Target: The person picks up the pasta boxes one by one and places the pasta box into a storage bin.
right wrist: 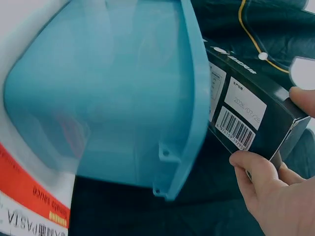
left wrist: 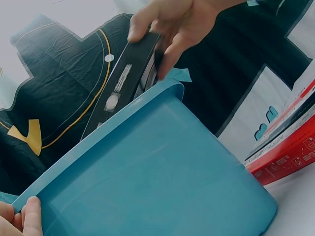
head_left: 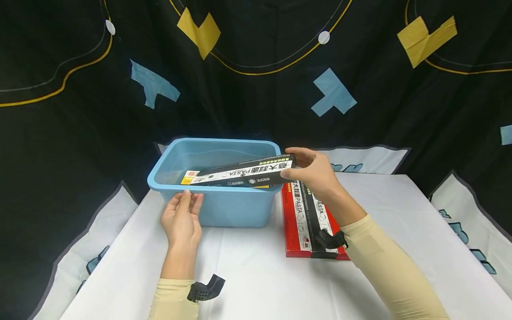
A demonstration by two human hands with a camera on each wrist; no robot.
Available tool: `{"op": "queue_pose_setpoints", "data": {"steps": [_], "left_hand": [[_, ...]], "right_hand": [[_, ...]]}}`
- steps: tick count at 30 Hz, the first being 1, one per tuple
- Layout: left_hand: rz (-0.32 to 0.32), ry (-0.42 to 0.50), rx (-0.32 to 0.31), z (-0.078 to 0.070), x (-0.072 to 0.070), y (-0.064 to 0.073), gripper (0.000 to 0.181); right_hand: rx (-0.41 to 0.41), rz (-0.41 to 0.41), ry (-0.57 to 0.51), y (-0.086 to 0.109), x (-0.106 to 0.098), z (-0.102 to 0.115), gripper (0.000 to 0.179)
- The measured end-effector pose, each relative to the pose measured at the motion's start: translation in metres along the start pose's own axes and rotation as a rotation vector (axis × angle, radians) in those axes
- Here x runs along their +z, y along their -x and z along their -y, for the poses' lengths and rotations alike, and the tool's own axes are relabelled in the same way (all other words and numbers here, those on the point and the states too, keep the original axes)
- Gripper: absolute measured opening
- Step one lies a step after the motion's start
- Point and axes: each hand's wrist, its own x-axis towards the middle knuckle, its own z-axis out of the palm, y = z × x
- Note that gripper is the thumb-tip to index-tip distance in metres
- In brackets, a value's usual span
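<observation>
A black pasta box (head_left: 244, 172) with a white label band is gripped at its right end by my right hand (head_left: 310, 171). Tilted, the box reaches down into the light blue plastic bin (head_left: 236, 206), its left end lower than its right. Its barcode side (right wrist: 241, 115) faces the right wrist camera, just beyond the bin's rim. My left hand (head_left: 182, 218) pinches the bin's front rim near the left corner, with fingertips (left wrist: 32, 214) showing there. Inside the bin lies a yellow and white package (head_left: 189, 177), mostly hidden by the black box.
Right of the bin, red pasta boxes (head_left: 296, 222) and another black pasta box (head_left: 316, 213) lie side by side on the white tabletop (head_left: 248, 275), partly under my right forearm. A dark patterned curtain (head_left: 256, 102) hangs behind the table.
</observation>
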Motion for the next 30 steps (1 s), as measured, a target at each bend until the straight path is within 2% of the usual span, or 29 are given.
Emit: {"op": "queue_pose_setpoints", "data": {"steps": [6,12,16,24,26,30], "left_hand": [[0.003,-0.002,-0.002,0.001,0.002,0.001,0.031],[0.004,-0.018,-0.016,0.004,0.004,0.004,0.033],[0.009,-0.023,0.000,0.004,0.005,0.003,0.031],[0.010,-0.018,0.003,0.002,0.006,0.001,0.030],[0.005,-0.013,-0.003,0.001,0.004,0.001,0.031],[0.000,-0.010,-0.011,0.000,0.001,0.002,0.033]], "right_hand": [[0.024,0.085,0.066,-0.022,0.021,0.003,0.059],[0.072,0.168,0.188,-0.034,0.033,0.006,0.061],[0.085,0.225,0.240,-0.042,0.040,0.006,0.063],[0.104,0.277,0.321,-0.052,0.052,0.009,0.063],[0.103,0.300,0.359,-0.053,0.054,0.009,0.062],[0.081,0.316,0.509,-0.053,0.059,0.005,0.061]]}}
